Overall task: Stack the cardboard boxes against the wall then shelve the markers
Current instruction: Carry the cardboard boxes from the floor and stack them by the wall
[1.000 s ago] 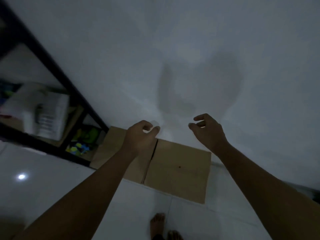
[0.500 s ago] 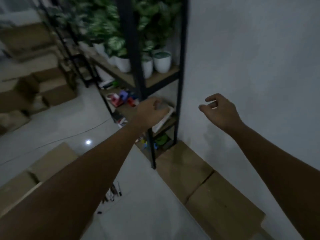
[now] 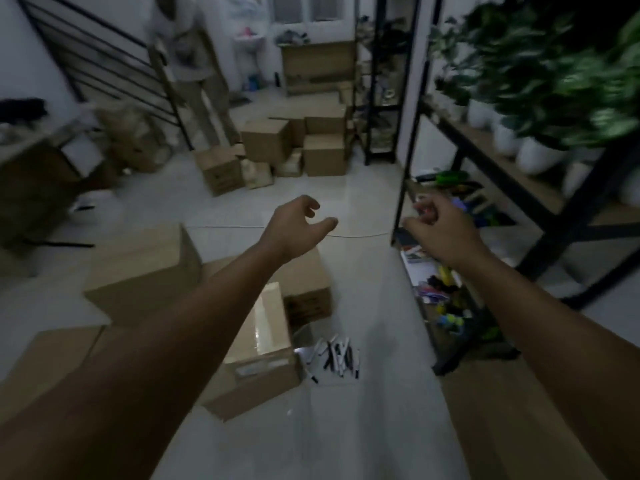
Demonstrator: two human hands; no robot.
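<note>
Several cardboard boxes lie on the white floor at the left: a taped box nearest me, a larger box behind it and another box under my left forearm. A loose pile of markers lies on the floor just right of the taped box. My left hand hangs in the air above the boxes, fingers apart and empty. My right hand is held out near the black shelf post, fingers loosely curled, holding nothing. A flat cardboard surface sits at the lower right under my right arm.
A black metal shelf unit with white plant pots and coloured items runs along the right. More cardboard boxes are piled at the far wall. A person stands at the back left beside a stair railing.
My view has swung left from the wall and the boxes against it to the open room. Both hands stay raised and empty.
</note>
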